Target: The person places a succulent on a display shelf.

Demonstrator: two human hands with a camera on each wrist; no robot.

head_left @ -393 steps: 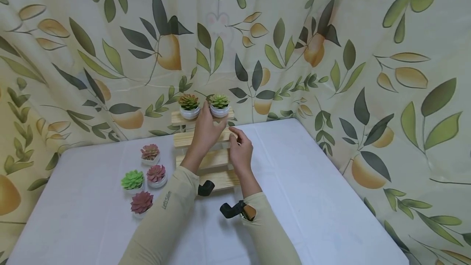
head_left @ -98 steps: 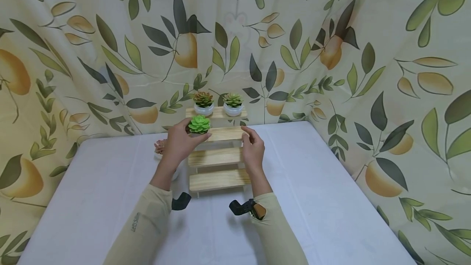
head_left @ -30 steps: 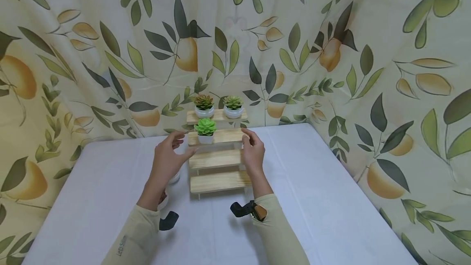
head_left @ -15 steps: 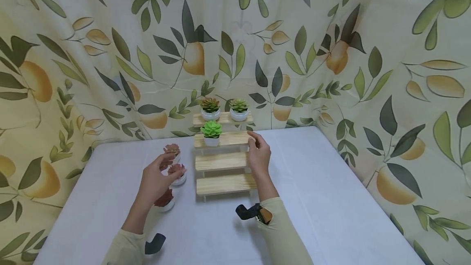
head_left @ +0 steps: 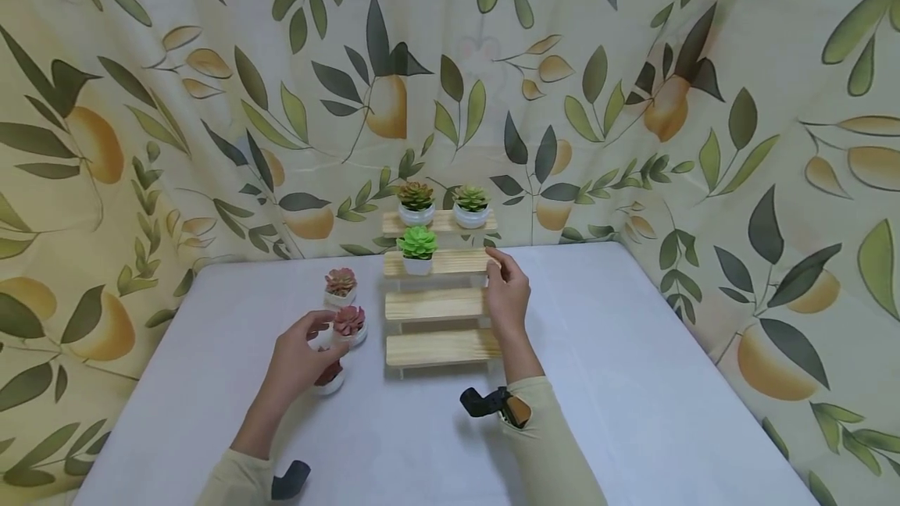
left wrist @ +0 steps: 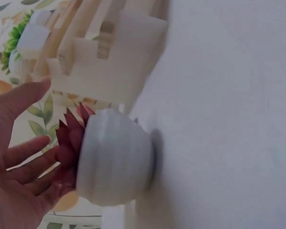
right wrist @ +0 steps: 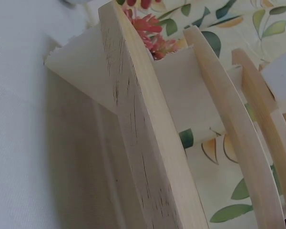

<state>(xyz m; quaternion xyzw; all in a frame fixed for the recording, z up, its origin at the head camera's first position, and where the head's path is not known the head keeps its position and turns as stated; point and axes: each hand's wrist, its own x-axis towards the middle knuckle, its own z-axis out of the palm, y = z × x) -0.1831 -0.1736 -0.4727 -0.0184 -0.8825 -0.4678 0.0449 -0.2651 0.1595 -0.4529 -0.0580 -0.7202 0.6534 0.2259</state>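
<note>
L hand (head_left: 298, 354) spread by mid pot (head_left: 358, 334); R hand (head_left: 509, 295) at stand (head_left: 436, 305), right end, grip unclear. Pot prob. light, stiff: pinch sides

Lower steps (head_left: 439, 349) offer room above; reddish succulents (head_left: 349, 320) obstruct their left.

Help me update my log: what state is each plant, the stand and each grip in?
Stand: upright.
Brown-green plant: upright, top shelf left.
Pale green plant: upright, top shelf right.
Bright green plant: upright, second shelf left.
Far pink plant: upright on table.
Middle pink plant: upright on table.
Dark red plant: upright on table, partly hidden.
Left grip: spread, contact with plants unclear.
Right grip: curled at stand's right edge, hold unclear.
</note>
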